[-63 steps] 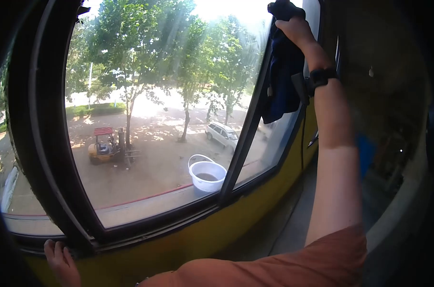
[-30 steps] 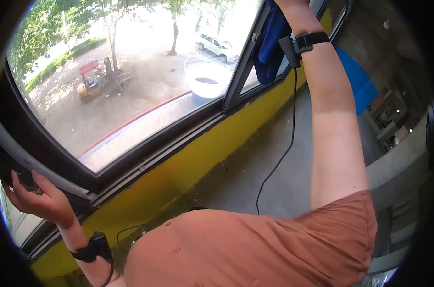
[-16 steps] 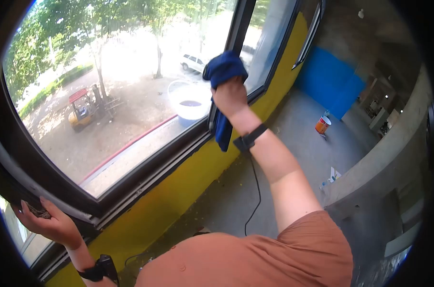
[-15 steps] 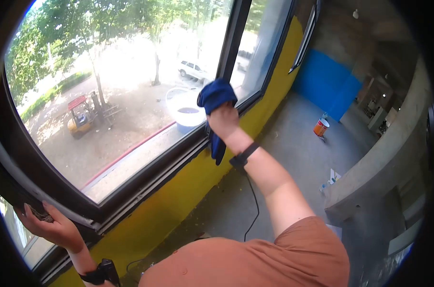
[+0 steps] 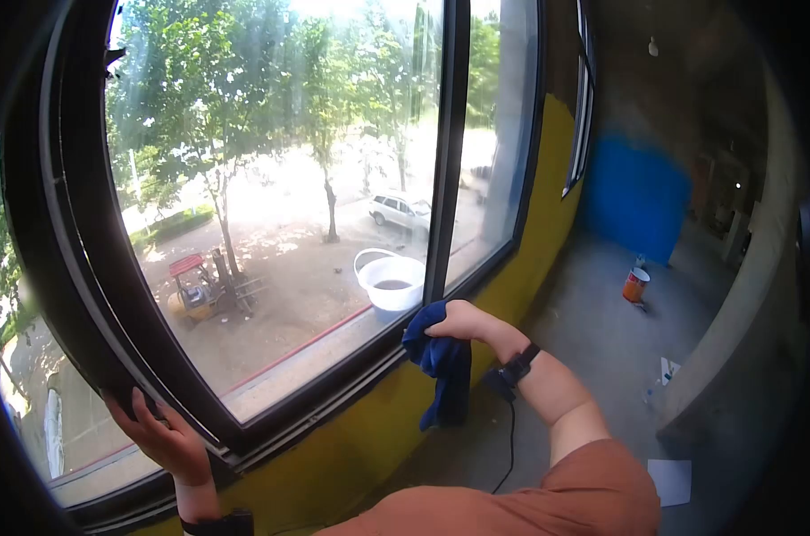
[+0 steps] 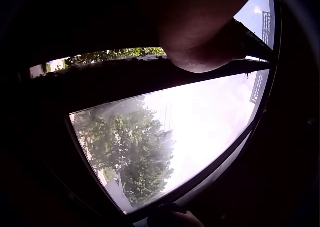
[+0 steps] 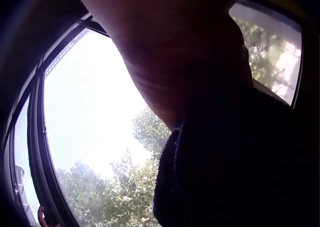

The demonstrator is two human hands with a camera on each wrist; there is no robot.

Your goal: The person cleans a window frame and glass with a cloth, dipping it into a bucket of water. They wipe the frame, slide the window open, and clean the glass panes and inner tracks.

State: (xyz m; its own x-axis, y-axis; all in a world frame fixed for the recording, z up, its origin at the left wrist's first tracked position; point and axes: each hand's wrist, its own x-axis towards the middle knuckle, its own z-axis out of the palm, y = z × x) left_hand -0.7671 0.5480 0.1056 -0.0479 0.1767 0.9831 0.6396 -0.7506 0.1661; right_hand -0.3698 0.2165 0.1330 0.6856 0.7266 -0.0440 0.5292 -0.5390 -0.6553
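In the head view my right hand (image 5: 466, 320) grips a dark blue cloth (image 5: 445, 375) at the lower rail of the window, with the cloth's tail hanging over the yellow wall. The right wrist view shows the cloth (image 7: 210, 172) as a dark mass below the hand. At lower left, my left hand (image 5: 175, 442) holds the dark window frame (image 5: 92, 295), thumb and fingers on either side of its edge. The left wrist view has this hand (image 6: 200, 42) mostly in shadow over the frame. Beside the cloth, the large window pane (image 5: 280, 223) shows streaks of glare.
Beyond the glass a white bucket (image 5: 392, 284) stands on the outer ledge (image 5: 289, 362). A black cable (image 5: 512, 438) hangs from the right wrist strap. On the floor at right are an orange can (image 5: 635, 284) and a white sheet (image 5: 670, 481); a pillar (image 5: 726, 313) rises nearby.
From the upper right of the window, my right hand has brought the cloth down to the lower rail. My left hand has stayed at the frame's lower left. The head view has shifted.
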